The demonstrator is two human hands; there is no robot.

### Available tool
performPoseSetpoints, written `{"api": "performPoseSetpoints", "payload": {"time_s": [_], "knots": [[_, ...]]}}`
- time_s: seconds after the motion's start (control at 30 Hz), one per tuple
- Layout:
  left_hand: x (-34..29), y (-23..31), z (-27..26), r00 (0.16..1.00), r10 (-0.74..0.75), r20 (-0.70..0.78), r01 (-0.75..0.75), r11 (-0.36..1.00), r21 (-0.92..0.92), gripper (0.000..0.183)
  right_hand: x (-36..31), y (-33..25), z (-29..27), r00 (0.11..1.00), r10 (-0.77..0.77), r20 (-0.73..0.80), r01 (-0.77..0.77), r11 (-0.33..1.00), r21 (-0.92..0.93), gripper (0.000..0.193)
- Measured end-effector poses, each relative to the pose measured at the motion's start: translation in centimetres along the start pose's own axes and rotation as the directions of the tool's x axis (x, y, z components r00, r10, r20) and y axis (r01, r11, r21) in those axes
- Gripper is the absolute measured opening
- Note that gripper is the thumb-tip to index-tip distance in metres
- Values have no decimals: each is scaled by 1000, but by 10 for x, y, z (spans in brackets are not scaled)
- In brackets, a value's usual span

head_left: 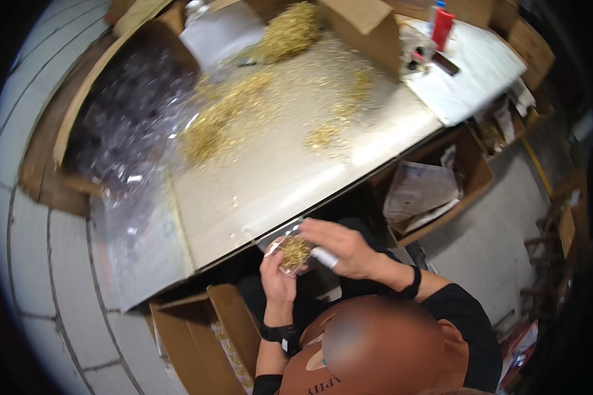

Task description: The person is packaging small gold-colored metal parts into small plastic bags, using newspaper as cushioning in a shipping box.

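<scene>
Cradling clear plastic packet [290,257] w/ small gold bits [296,251] in curled L hand [279,280]; holding R hand [344,249] just up-R of it, w/ extended fingers; can't tell if pinching, nor packet's long axis.

Far right: a red container [443,31] stands on a white sheet [484,72]; a flat dark object [445,64] lies near it.
Far middle: 1 cardboard box [362,43].
Right, low: 1 open carton [479,172] with a whitish bag [420,187] inside.
Left: pale blocks [36,253] with dark joints.
</scene>
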State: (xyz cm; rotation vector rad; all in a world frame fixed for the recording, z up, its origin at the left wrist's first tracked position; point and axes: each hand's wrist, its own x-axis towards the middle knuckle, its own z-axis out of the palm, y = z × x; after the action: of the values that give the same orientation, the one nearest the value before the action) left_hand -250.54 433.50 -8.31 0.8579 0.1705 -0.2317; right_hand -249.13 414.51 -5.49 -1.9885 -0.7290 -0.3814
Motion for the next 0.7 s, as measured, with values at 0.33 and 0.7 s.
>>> {"api": "performPoseSetpoints", "payload": {"time_s": [0.33, 0.7], "knots": [[-5, -4, -2, 993, -114, 11, 114, 993, -36, 57, 14, -4, 2, 967, 25, 253, -32, 999, 26, 68], [-14, -9, -8, 988, -155, -25, 155, 988, 13, 46, -1, 5, 34, 933, -159, 322, 179, 983, -31, 44]]}}
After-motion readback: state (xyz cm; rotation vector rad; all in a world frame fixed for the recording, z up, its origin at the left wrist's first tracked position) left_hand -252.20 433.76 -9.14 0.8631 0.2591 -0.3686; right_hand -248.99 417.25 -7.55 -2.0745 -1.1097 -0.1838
